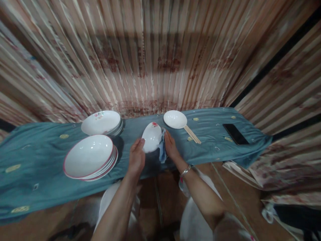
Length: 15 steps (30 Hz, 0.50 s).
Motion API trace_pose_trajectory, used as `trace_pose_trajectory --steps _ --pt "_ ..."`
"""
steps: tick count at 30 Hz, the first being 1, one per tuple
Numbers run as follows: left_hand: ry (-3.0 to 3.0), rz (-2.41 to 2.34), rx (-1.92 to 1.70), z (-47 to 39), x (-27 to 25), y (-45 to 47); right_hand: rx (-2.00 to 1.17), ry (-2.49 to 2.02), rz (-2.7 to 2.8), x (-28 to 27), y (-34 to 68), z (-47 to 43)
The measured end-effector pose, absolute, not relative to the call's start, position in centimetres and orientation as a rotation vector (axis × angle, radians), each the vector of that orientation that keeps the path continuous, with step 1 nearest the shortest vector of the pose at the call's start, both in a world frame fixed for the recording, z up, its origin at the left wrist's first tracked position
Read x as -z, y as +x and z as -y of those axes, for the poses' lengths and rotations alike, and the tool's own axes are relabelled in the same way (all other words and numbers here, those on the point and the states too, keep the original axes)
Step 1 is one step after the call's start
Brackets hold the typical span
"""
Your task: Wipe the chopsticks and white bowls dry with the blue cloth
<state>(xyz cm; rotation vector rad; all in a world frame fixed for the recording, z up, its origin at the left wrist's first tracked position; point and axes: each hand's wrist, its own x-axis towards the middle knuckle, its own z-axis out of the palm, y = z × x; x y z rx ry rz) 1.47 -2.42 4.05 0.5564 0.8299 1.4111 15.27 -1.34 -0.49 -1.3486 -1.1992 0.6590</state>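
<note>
- Fingers of left hand (136,155): closed on left edge of small white dish (151,138), thumb laid over the rim, remaining fingers mostly tucked underneath.
- Fingers of right hand (170,144): bent around blue cloth (162,150), pressing it to right edge of same dish. Exact fingertip placement partly hidden behind cloth; can't tell more.
- Dish: between both hands, tilted, inner face up, red flower near far rim. Held over front-middle of table; can't tell whether touching it.
- Cloth: bunched at top, loose end hanging down toward table edge.
- Right wrist: wearing silvery bracelet (185,171).
- Just beyond right hand: white bowl (175,119), upright, with light wooden chopsticks (193,135) lying side by side, far ends at its near rim.
- Farther right: black phone (235,134), lying flat, set at a slant, well apart from bowl.
- Left of hands: near stack of white dishes with red rims (88,156); just behind, second white stack with floral print (101,123).
- Under everything: blue-green tablecloth (210,130), wrinkled, dotted with yellowish motifs.
- Behind table: pleated curtain (150,50) in beige and reddish brown, continuing along both sides.
- Below front edge: brown floor (149,201), plus white-clad legs (197,217) under forearms.
</note>
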Motion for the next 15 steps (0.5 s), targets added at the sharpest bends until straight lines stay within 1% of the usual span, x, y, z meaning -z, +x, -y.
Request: trace_pose_trajectory --steps 3,7,11,15 --pt "0.519 -0.795 -1.372 2.0 -3.8 1.2 -0.728 -1.342 1.109 1.0 14.9 1.3" --pt "0.445 -0.746 -1.36 1.6 -3.8 1.0 -0.739 -1.343 1.093 1.3 13.8 1.8" --pt "0.312 -0.663 -1.33 1.4 -4.7 0.9 -0.686 -1.348 1.17 1.7 12.2 2.9" --pt "0.278 -0.653 -1.316 1.2 -5.4 0.7 -0.564 -1.379 1.364 2.0 10.4 4.5"
